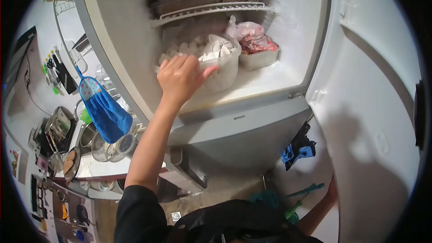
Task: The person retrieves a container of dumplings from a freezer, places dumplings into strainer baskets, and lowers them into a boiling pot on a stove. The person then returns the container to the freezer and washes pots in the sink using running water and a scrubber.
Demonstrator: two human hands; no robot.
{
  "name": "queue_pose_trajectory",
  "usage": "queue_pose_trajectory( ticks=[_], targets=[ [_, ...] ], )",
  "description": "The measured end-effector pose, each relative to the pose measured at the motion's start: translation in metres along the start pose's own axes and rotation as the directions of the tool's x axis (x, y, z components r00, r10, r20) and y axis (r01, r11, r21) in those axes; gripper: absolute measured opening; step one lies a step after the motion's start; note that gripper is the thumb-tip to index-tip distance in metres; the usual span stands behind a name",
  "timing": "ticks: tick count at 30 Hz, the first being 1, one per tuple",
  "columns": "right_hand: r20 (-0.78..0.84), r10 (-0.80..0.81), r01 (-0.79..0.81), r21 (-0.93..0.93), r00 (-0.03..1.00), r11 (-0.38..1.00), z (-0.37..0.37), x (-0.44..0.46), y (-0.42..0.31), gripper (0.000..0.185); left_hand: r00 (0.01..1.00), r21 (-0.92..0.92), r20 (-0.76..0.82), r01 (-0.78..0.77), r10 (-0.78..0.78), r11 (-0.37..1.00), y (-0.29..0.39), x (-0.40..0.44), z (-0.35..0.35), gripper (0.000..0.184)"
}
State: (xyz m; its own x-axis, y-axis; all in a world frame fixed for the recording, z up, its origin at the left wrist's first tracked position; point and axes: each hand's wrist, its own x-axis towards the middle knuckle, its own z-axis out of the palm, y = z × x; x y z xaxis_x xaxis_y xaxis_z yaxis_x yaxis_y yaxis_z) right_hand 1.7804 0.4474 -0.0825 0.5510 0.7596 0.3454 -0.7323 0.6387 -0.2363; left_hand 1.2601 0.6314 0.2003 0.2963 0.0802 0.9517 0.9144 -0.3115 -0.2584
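The fridge (292, 40) is surrounding the tub with pale inner walls, its lower front reaching away beneath it, while the white door (373, 72) is swinging wide to the right of the tub. Well off to the tub's left, the bench (96, 168) is carrying pots and bowls, and a blue towel (108, 114) is hanging nearer to the tub on that same side. Above the tub, a wire shelf (216, 11) is spanning the compartment. The tub (231, 65) itself is resting on the compartment floor; it is round, deep and made of translucent whitish plastic, and its left part is showing dim and hazy. Just beside the tub on the right, a shallow tray (261, 60) is holding a pinkish plastic bag (249, 30) and something red whose nature I cannot tell. The left hand (182, 74) is bending over the tub's near rim, fingers partly curled and gripping it, thumb stretching out to the right. Well below and right of the tub, the right hand (332, 190) is touching the door's edge, mostly hidden, so I cannot tell how its fingers are bending. Inside the tub, white, angular pieces (219, 47) are lying heaped close to the rim.
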Motion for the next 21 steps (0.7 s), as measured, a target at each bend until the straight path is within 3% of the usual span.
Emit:
queue_pose_trajectory(
  ticks=[2,13,21],
  targets=[
    [-0.024,-0.040,0.039,-0.037,0.999,0.999,-0.001,-0.006,-0.010,0.041,0.999,-0.012,-0.052,0.017,-0.018,1.000,0.011,0.009,-0.015,0.049],
    [-0.156,-0.113,0.070,-0.259,0.981,0.963,0.014,-0.020,-0.012,0.026,0.999,-0.038,0.041,0.015,-0.014,0.999,0.033,-0.013,-0.098,0.062],
    [-0.240,0.000,-0.131,-0.529,0.971,0.838,0.088,-0.029,0.083,0.016,1.000,-0.003,0.028,0.008,-0.008,1.000,0.045,-0.018,-0.108,0.064]
  ],
)
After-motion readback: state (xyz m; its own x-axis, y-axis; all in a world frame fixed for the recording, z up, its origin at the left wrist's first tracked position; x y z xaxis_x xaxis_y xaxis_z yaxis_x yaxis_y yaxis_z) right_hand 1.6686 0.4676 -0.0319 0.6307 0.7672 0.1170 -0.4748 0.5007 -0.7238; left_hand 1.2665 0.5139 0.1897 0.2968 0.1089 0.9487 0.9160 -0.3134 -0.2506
